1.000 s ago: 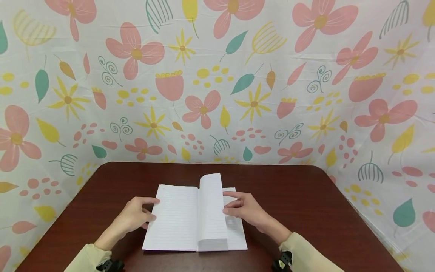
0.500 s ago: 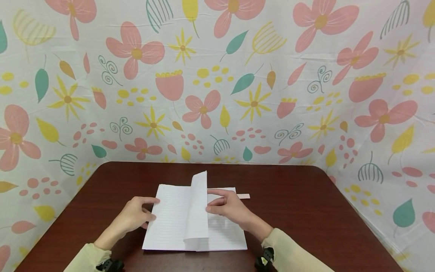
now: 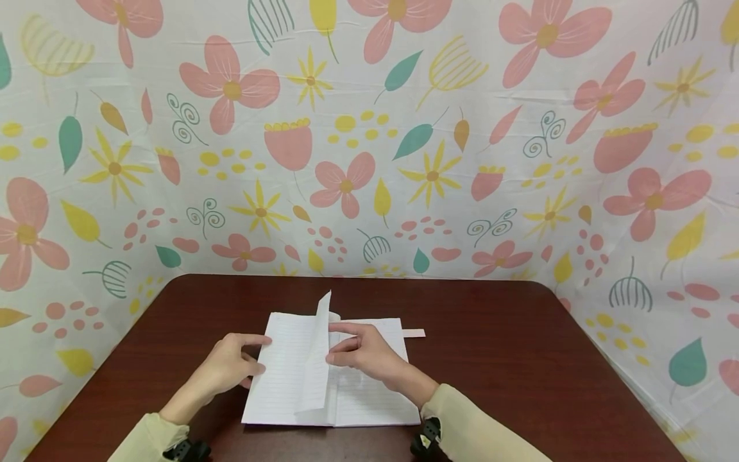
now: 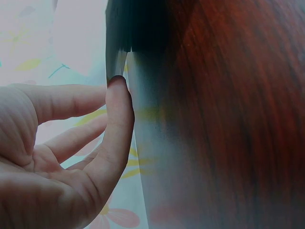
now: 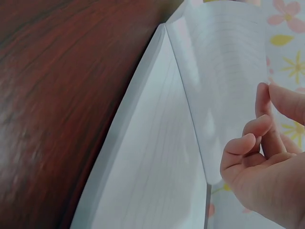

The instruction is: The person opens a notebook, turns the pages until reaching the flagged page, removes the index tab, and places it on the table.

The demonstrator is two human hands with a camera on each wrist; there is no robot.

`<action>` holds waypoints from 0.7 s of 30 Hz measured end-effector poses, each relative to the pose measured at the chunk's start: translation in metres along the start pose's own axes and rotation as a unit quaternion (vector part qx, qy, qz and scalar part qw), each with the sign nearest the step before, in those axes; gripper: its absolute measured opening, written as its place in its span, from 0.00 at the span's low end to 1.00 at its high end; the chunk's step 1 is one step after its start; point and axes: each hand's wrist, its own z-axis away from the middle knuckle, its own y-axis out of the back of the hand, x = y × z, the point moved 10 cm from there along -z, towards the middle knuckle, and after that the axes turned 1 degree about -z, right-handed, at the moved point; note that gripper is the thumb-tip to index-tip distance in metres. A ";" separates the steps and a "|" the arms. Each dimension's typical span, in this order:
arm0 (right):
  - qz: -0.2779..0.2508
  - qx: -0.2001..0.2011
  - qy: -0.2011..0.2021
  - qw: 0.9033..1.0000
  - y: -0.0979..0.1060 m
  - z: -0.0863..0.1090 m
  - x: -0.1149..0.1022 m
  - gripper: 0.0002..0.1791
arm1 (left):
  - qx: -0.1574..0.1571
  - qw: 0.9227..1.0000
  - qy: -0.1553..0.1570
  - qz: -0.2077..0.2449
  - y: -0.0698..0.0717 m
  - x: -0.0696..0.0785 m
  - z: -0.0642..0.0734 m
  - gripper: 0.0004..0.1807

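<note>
A lined notebook (image 3: 283, 378) lies spread on the table. My left hand (image 3: 226, 364) holds its left edge, with the index finger and thumb tips on the page margin. In the left wrist view, the notebook's edge (image 4: 114, 45) meets a fingertip of that hand. Between the thumb and index finger of my right hand (image 3: 369, 353) is the free edge of a lifted page (image 3: 316, 366), which stands steeply and leans left over the left side. The right wrist view shows this page (image 5: 224, 81) rising from the spine, the facing page (image 5: 152, 133) flat beside it.
A narrow pale strip (image 3: 414, 333) sticks out past the notebook's right side. The dark brown wooden table (image 3: 491, 333) reaches back to a flower-printed cloth (image 3: 346, 237). A black device (image 3: 426, 437) is strapped on each wrist.
My right hand has moved left, carrying the page over from the right side past the spine. More of the right page and the pale strip show. My left hand has stayed put.
</note>
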 end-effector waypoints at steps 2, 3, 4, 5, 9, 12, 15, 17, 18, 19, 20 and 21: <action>0.001 -0.003 -0.001 1.000 -0.005 -0.003 0.001 0.32 | -0.001 1.000 -0.001 0.001 0.000 0.000 0.000 0.28; -0.001 -0.005 -0.001 1.000 -0.007 -0.004 0.001 0.32 | -0.001 1.000 0.000 0.002 0.000 0.000 0.000 0.27; -0.001 -0.007 -0.002 1.000 -0.010 -0.005 0.001 0.31 | -0.001 1.000 0.000 0.001 0.000 0.000 0.000 0.28; -0.001 -0.007 -0.002 1.000 -0.012 -0.007 0.002 0.31 | 0.000 1.000 0.001 0.002 0.000 0.000 0.000 0.28; -0.002 -0.010 -0.002 1.000 -0.020 -0.012 0.002 0.30 | 0.001 1.000 0.002 0.002 0.000 0.000 0.000 0.27; -0.001 -0.011 -0.004 1.000 -0.027 -0.015 0.002 0.29 | 0.002 1.000 0.001 0.002 0.000 0.000 0.000 0.27; 0.003 -0.012 -0.004 1.000 -0.033 -0.017 0.001 0.28 | 0.002 1.000 -0.002 0.001 0.000 0.001 0.000 0.27; 0.004 -0.013 -0.002 1.000 -0.037 -0.018 -0.001 0.28 | 0.003 1.000 0.000 0.002 0.000 0.000 0.000 0.27; 0.004 -0.013 -0.001 1.000 -0.038 -0.018 -0.002 0.28 | 0.003 1.000 0.000 0.002 0.000 0.000 0.000 0.27; 0.005 -0.014 0.000 1.000 -0.040 -0.019 -0.002 0.28 | 0.003 1.000 0.000 0.003 0.000 0.000 0.000 0.27; 0.005 -0.014 0.000 1.000 -0.041 -0.019 -0.003 0.28 | 0.003 1.000 -0.001 0.003 -0.001 0.000 0.000 0.27; 0.004 -0.014 0.000 1.000 -0.043 -0.020 -0.003 0.27 | 0.003 1.000 -0.001 0.004 -0.001 0.000 0.000 0.27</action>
